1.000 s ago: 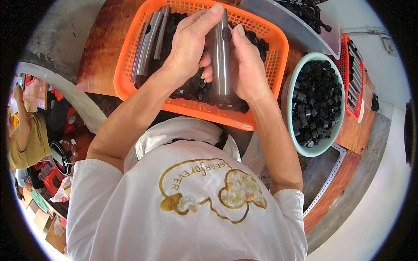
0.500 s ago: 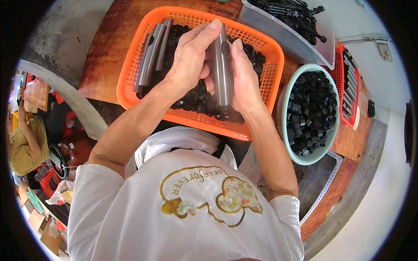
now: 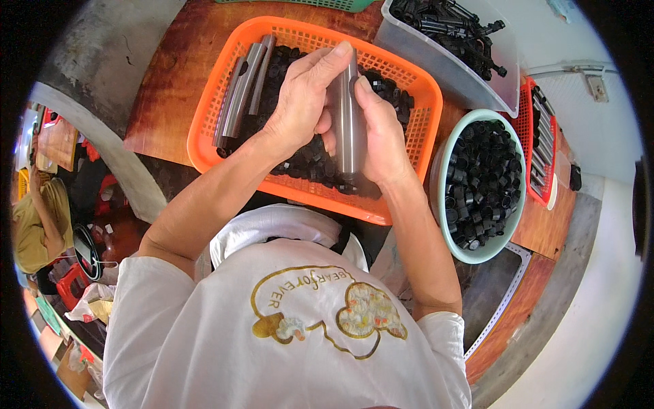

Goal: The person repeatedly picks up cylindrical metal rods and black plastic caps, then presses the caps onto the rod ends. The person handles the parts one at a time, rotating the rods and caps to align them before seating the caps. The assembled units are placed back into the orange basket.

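Both my hands grip one brushed silver metal tube (image 3: 349, 136), which stands nearly upright in the picture above an orange basket (image 3: 306, 193). My left hand (image 3: 306, 95) closes on its upper part, thumb near the top end and fingers curled behind. From the other side my right hand (image 3: 385, 136) wraps the tube, its thumb by a dark oval hole (image 3: 353, 83) in the wall. In the basket, several similar metal tubes (image 3: 243, 88) lean along the left side. Small black plastic pieces (image 3: 310, 160) lie in its bottom, partly hidden by my hands and forearms.
A pale green bowl (image 3: 443, 198) full of black ring-like caps stands right of the basket. Behind it are a clear bin (image 3: 436, 58) with black parts and a red basket (image 3: 526, 129) with metal tubes. A green basket edge (image 3: 300, 5) shows at the far side. Another person (image 3: 44, 211) sits far left.
My right thumb has come closer to the hole in the tube. Both hands keep hold of the tube, and the whole view has shifted slightly.
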Demonstrator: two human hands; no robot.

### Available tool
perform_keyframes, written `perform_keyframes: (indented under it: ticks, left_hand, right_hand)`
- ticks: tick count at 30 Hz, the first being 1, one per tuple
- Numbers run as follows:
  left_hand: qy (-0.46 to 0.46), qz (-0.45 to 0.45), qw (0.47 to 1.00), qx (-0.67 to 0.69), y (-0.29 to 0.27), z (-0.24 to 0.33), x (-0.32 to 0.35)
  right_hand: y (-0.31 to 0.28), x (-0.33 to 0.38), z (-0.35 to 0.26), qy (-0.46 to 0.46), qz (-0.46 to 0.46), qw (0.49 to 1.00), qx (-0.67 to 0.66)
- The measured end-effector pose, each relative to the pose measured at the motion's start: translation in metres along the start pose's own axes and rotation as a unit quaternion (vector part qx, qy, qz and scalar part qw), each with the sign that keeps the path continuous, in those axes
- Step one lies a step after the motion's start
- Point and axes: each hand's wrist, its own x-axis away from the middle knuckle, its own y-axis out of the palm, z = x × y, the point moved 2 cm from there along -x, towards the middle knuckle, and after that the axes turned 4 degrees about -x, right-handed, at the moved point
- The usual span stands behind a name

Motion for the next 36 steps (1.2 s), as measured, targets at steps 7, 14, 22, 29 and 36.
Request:
perform_keyframes:
  ticks: [7,14,22,29,36]
  left_hand:
    - [-0.017,-0.002,1.000,-0.022,-0.001,0.001,0.002]
    - [0.000,-0.004,1.000,0.013,0.001,-0.002,0.002]
    - [0.035,-0.045,0.998,0.014,0.003,-0.006,-0.002]
    - [0.024,-0.111,0.993,-0.044,0.011,-0.008,0.004]
    - [0.015,-0.089,0.991,-0.098,0.008,-0.004,0.004]
  right_hand:
    - [0.002,0.003,0.000,-0.014,0.024,0.999,0.038]
    - [0.004,0.007,0.000,-0.025,0.042,0.998,0.038]
    - [0.001,0.008,0.001,-0.061,0.061,0.996,0.024]
    - [-0.005,0.005,0.002,-0.093,0.081,0.991,0.058]
    - [-0.007,0.003,0.008,-0.104,0.077,0.985,0.114]
